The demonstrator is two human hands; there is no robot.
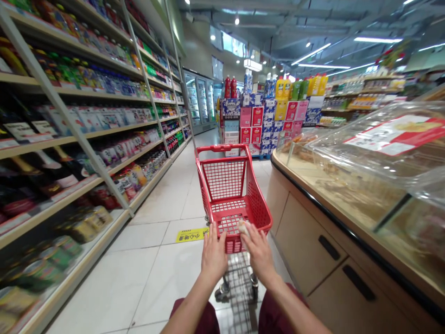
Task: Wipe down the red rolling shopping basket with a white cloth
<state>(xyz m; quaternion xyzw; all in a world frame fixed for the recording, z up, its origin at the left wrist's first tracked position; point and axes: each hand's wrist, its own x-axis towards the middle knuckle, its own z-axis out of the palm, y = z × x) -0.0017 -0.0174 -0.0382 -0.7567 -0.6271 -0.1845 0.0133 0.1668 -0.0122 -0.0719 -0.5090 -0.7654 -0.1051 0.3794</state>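
Note:
A red plastic shopping cart (262,204) stands right in front of me, its gridded basket facing me. My left hand (213,254) lies over the near rim on the left, fingers stretched out, with nothing in it. Further right on the same rim is my right hand (259,255). Between its thumb and fingers is a small crumpled whitish wad (243,226), like a tissue or cloth, partly hidden by the hand. The basket's slotted floor shows behind my fingers. Under the basket, dark casters (222,291) rest on the floor.
Tall shelves of bottles and packs (104,113) line the left side. A wooden counter (306,232) with clear plastic food boxes (378,139) runs close along the right. A yellow floor sticker (191,235) lies left of the cart. Stacked drink cartons (257,125) stand ahead.

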